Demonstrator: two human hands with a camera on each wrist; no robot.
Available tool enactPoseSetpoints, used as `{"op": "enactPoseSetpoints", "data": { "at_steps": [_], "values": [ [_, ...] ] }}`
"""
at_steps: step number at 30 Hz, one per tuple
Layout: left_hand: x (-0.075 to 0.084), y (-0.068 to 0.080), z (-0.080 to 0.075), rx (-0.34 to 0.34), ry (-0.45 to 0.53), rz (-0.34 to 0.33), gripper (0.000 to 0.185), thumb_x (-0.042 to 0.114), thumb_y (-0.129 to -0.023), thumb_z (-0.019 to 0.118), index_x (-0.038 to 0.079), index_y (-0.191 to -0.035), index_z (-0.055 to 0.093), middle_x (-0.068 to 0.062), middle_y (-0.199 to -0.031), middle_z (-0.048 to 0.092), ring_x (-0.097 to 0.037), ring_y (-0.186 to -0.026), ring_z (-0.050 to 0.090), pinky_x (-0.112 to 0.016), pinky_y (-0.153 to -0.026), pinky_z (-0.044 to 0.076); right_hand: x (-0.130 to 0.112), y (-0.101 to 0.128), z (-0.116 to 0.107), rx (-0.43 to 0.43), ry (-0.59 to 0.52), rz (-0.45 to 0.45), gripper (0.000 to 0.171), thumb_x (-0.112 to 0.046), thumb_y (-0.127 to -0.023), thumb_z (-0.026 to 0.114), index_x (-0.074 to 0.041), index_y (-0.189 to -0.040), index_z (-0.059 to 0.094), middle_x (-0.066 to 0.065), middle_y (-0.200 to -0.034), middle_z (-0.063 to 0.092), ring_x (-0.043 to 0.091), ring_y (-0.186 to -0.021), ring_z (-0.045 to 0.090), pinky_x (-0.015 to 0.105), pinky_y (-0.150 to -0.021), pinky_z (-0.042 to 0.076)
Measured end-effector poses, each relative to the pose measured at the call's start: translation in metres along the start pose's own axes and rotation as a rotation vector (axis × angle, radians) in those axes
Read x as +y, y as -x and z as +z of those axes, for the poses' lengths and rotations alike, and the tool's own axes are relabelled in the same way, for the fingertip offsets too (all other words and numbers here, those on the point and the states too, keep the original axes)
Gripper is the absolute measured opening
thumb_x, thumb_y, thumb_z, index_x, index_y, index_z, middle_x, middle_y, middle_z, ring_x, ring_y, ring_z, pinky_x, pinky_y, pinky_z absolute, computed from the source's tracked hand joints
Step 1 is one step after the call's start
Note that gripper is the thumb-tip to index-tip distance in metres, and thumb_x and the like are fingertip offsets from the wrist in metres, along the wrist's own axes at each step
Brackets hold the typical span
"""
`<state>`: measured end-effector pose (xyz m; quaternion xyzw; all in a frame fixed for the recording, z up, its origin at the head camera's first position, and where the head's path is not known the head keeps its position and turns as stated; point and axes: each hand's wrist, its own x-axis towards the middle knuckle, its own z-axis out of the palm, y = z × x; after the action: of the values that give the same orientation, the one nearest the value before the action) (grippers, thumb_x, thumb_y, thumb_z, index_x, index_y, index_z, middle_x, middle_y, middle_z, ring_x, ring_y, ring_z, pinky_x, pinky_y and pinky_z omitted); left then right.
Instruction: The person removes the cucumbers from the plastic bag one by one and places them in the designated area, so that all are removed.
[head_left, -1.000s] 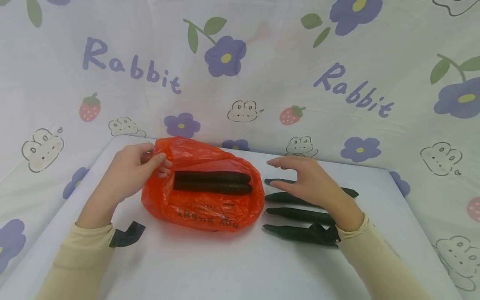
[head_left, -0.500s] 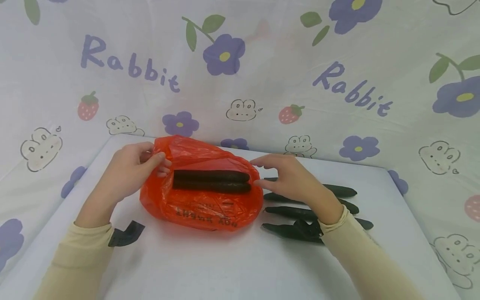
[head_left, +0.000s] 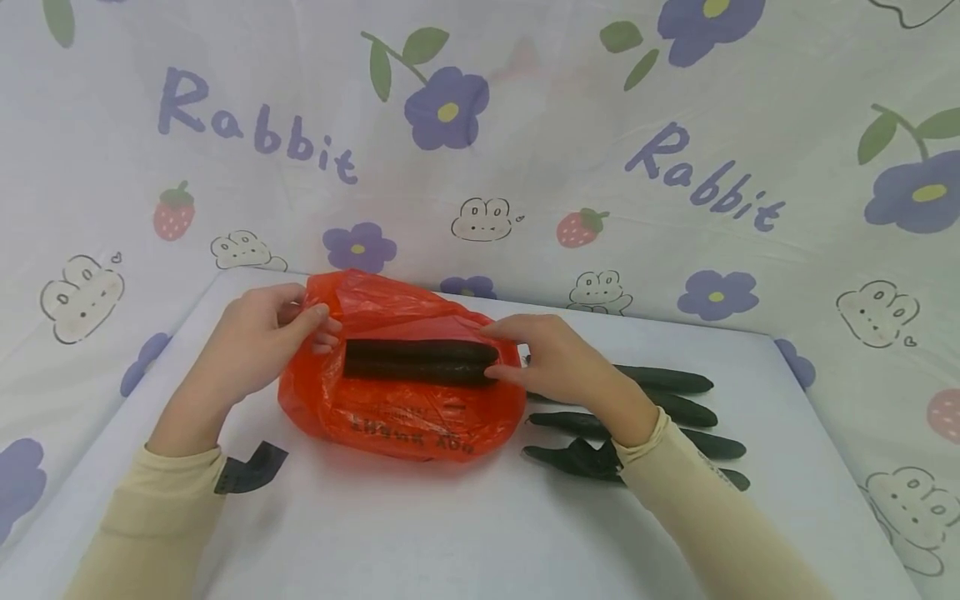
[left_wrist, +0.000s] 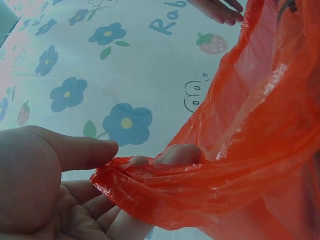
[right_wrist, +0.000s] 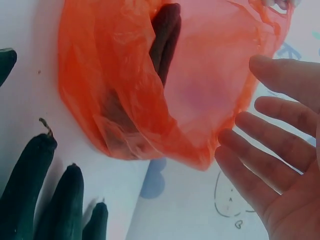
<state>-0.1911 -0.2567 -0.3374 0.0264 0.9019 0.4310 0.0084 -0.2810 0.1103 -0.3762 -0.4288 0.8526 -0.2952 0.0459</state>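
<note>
Overhead, a white table (head_left: 420,533) stands against a cloth backdrop (head_left: 525,150) printed with flowers, strawberries and "Rabbit". On it an orange bag (head_left: 397,417) holds two cucumbers (head_left: 420,362). The left hand (head_left: 258,346) pinches the bag's rim; the right hand (head_left: 558,358), fingers straight and spread, reaches its opening. Loose cucumbers (head_left: 675,408) lie just right.
</note>
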Motion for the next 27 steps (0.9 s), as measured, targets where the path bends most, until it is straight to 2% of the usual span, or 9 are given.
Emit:
{"op": "enactPoseSetpoints", "data": {
  "at_steps": [7,14,20,27],
  "values": [
    [-0.001,0.0,0.0,-0.003,-0.004,-0.009,0.034,0.028,-0.114,0.058,0.0,-0.131,0.066,-0.012,-0.112,0.078,-0.028,-0.103,0.077,-0.055,-0.1,0.06,0.001,-0.01,0.011,-0.02,0.027,0.012,0.042,-0.018,-0.096,0.086,-0.014,-0.137,0.075,-0.002,-0.125,0.076,0.024,-0.115,0.07,0.04,-0.099,0.06],
    [0.0,-0.001,0.0,-0.006,0.001,-0.006,0.035,0.028,-0.114,0.058,0.0,-0.133,0.066,-0.012,-0.112,0.078,-0.028,-0.102,0.077,-0.055,-0.101,0.059,0.002,-0.02,0.022,-0.032,-0.001,-0.019,0.046,-0.013,-0.096,0.085,-0.014,-0.14,0.073,-0.001,-0.128,0.075,0.027,-0.117,0.07,0.043,-0.103,0.059],
    [0.0,0.0,-0.001,-0.006,0.0,-0.003,0.036,0.029,-0.114,0.058,0.0,-0.134,0.066,-0.012,-0.112,0.078,-0.028,-0.103,0.077,-0.055,-0.1,0.059,0.002,-0.027,0.031,-0.06,0.021,-0.013,0.045,-0.013,-0.097,0.084,-0.006,-0.14,0.072,0.008,-0.13,0.075,0.027,-0.121,0.069,0.042,-0.105,0.057],
    [0.002,0.001,0.001,-0.007,-0.003,-0.001,0.033,0.028,-0.114,0.058,0.0,-0.13,0.067,-0.012,-0.111,0.078,-0.027,-0.102,0.077,-0.054,-0.1,0.06,0.003,-0.036,0.044,-0.104,0.108,0.014,0.045,-0.016,-0.097,0.084,-0.006,-0.14,0.072,0.007,-0.134,0.074,0.022,-0.127,0.066,0.044,-0.112,0.052]
  ]
}}
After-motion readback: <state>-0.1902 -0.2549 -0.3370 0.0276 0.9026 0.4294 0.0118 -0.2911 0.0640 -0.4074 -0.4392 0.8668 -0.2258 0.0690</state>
